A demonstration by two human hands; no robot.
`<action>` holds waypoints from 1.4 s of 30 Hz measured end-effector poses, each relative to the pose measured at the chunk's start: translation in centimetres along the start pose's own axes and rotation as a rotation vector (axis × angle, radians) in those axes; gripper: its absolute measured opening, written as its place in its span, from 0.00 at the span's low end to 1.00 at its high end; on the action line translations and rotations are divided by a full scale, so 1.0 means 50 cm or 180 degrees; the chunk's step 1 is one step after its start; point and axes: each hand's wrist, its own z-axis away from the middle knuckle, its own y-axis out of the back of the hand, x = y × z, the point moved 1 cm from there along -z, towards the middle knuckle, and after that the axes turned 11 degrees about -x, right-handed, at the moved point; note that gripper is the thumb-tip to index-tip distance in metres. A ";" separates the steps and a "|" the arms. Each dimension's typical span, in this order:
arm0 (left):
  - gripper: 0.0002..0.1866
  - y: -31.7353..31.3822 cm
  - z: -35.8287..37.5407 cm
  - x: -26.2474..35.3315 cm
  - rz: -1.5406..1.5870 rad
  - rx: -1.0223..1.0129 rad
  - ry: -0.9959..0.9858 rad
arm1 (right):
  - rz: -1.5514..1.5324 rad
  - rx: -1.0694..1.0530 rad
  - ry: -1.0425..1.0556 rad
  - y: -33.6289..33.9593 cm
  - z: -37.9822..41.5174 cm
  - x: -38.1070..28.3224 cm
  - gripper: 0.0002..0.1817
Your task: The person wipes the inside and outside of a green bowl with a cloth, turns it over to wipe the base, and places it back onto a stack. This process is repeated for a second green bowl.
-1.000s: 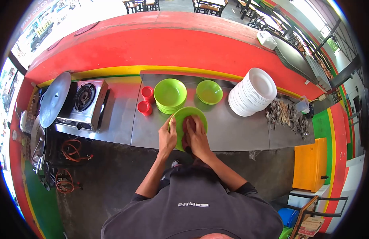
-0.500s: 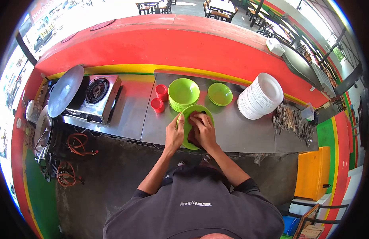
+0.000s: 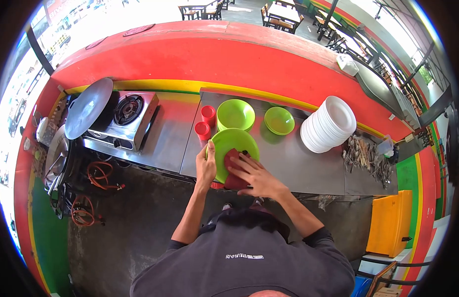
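Observation:
A green bowl (image 3: 220, 171) is tilted toward me in front of the counter's bowl stack. At its left rim my left hand (image 3: 206, 168) is closed, thumb up along the edge. Over the bowl's right half lies a dark red cloth (image 3: 233, 180). My right hand (image 3: 259, 178) holds that cloth against the inside of the bowl, its fingers partly spread over it and the thumb lower down. Behind the bowl stands a stack of green bowls (image 3: 235, 114). A shorter stack of smaller green bowls (image 3: 279, 121) is to its right.
Two red cups (image 3: 203, 130) stand left of the stack. Farther left is a gas stove (image 3: 128, 111) with a large wok lid (image 3: 91, 109). White plates (image 3: 328, 123) are piled at the right, beside loose cutlery (image 3: 365, 158). A red wall (image 3: 190, 62) runs behind the steel counter.
The bowl has turned so more of its inside faces me, and it shifted slightly left. My right hand's fingers have spread out over the cloth and moved toward the bowl's lower right.

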 end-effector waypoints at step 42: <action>0.18 -0.526 0.049 0.030 0.0861 -0.0696 0.0009 | 0.0158 0.0964 -0.0555 0.087 0.428 0.243 0.34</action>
